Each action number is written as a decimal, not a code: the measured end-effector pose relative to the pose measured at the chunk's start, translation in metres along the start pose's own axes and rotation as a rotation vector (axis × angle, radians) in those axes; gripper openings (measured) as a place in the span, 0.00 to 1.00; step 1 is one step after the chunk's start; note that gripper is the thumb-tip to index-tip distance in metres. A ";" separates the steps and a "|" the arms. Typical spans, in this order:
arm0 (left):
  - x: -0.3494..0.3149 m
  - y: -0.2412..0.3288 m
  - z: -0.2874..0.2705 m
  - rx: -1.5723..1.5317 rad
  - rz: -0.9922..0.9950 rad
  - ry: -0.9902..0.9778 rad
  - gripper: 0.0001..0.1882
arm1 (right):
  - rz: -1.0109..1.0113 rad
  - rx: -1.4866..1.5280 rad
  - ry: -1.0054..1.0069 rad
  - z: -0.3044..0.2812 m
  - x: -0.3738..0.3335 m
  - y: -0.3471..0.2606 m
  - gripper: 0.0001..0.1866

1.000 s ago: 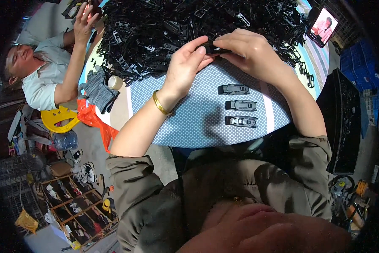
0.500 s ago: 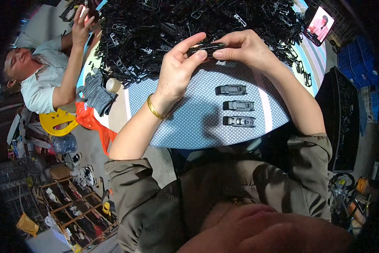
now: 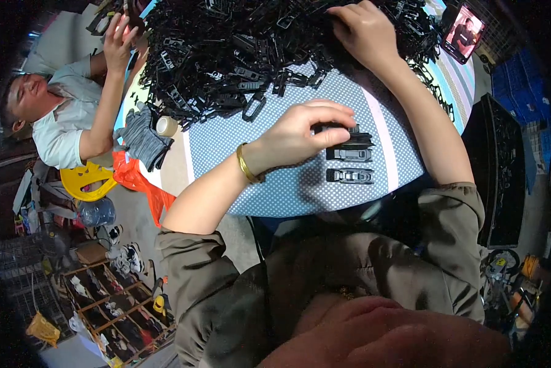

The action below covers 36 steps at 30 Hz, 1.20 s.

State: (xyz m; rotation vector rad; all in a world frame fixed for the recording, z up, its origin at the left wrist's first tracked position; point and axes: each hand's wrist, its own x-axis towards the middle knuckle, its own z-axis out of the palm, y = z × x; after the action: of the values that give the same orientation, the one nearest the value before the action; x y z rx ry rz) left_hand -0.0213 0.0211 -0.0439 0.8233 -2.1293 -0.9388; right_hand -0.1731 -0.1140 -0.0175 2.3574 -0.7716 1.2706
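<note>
My left hand point(image 3: 309, 129), with a gold bangle at the wrist, curls its thumb and fingers around a black plastic part point(image 3: 356, 141) above a short row on the patterned cloth. Below it in the row lie a flat black plastic part point(image 3: 351, 154) and another black part with shiny metal-like detail point(image 3: 351, 176). Up at the far side, my right hand point(image 3: 367, 32) reaches into a large heap of black plastic parts point(image 3: 226, 49). Its fingertips go down among the dark pieces, so whether they grip one is hidden.
A phone point(image 3: 464, 35) stands at the table's far right. Along the left edge sit a tape roll point(image 3: 166, 126), a grey glove point(image 3: 141, 138) and an orange plastic bag point(image 3: 141, 183). Another person point(image 3: 73, 116) sits at the left. Blue crates point(image 3: 524, 86) are stacked at the right.
My hands have parted from a shared black part. The left came down right to the row with a part; the right moved up into the heap. Loose parts now lie nearer the heap's front.
</note>
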 end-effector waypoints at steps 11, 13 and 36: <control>-0.002 -0.010 -0.016 -1.058 -0.255 0.583 0.14 | -0.107 0.300 -0.072 -0.008 -0.023 -0.073 0.23; -0.003 -0.017 -0.020 -1.025 -0.263 0.585 0.14 | -0.120 0.510 -0.119 -0.012 -0.018 -0.070 0.23; -0.002 -0.014 -0.016 -0.855 -0.402 0.550 0.20 | 0.366 0.125 -0.430 -0.030 -0.018 0.008 0.15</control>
State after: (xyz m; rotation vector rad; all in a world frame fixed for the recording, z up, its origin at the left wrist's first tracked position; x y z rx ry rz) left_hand -0.0041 0.0090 -0.0467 0.9072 -0.9522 -1.4611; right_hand -0.2065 -0.0988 -0.0164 2.7225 -1.3411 0.9624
